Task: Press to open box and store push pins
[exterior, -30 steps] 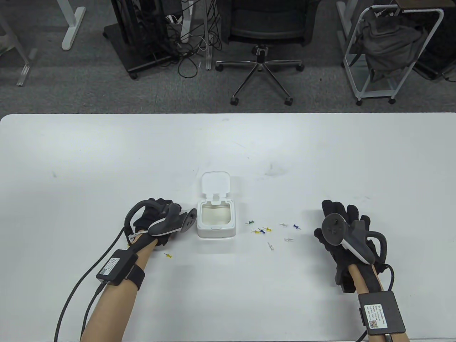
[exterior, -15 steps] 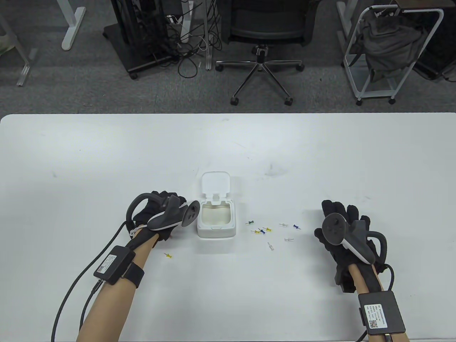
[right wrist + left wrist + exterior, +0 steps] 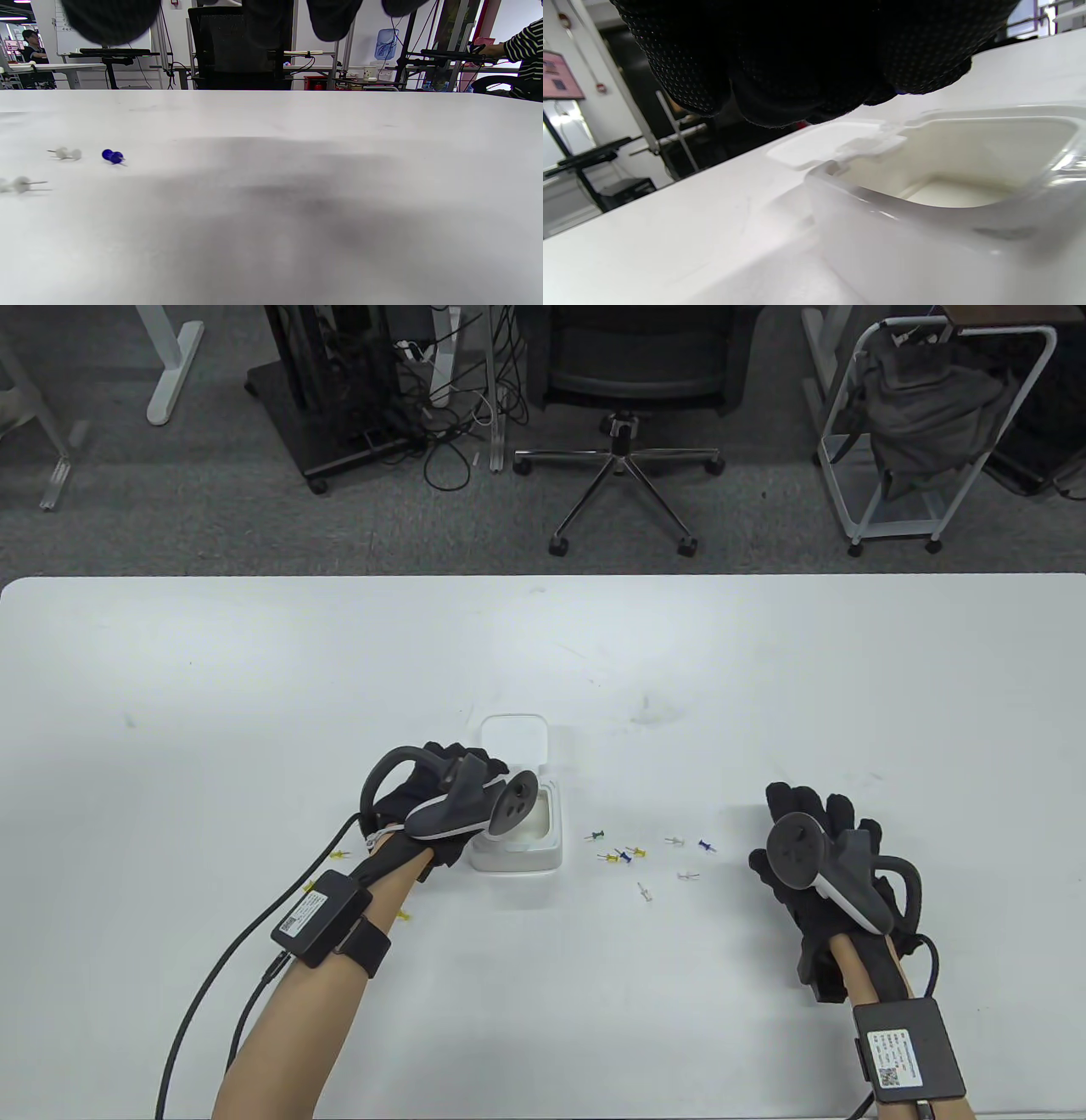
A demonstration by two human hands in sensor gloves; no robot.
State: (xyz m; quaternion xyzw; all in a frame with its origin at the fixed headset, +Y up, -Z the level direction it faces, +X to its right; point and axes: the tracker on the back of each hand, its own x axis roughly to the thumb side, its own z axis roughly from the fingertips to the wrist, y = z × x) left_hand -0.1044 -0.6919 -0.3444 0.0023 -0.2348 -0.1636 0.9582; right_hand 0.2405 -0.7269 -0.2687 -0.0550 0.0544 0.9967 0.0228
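A small white box [image 3: 547, 848] stands open in the table view, its lid [image 3: 515, 734] tipped back flat behind it. My left hand [image 3: 475, 802] hovers over the box's left half. In the left wrist view its fingers [image 3: 797, 63] are bunched together just above the empty cavity of the box [image 3: 925, 237]; I see no pin between them. Several loose push pins [image 3: 625, 855] lie right of the box, with a blue pin [image 3: 704, 844] farthest right. My right hand [image 3: 806, 836] rests flat on the table, fingers spread, right of the pins and holding nothing.
One yellow pin [image 3: 404, 914] lies beside my left forearm. In the right wrist view a blue pin [image 3: 112, 156] and white pins [image 3: 68, 153] lie at the left. The table's far edge faces an office chair [image 3: 628, 381] and a rack [image 3: 933, 432].
My left hand has moved right and forward from beside the box to over its opening. The right hand, box and loose pins have not moved.
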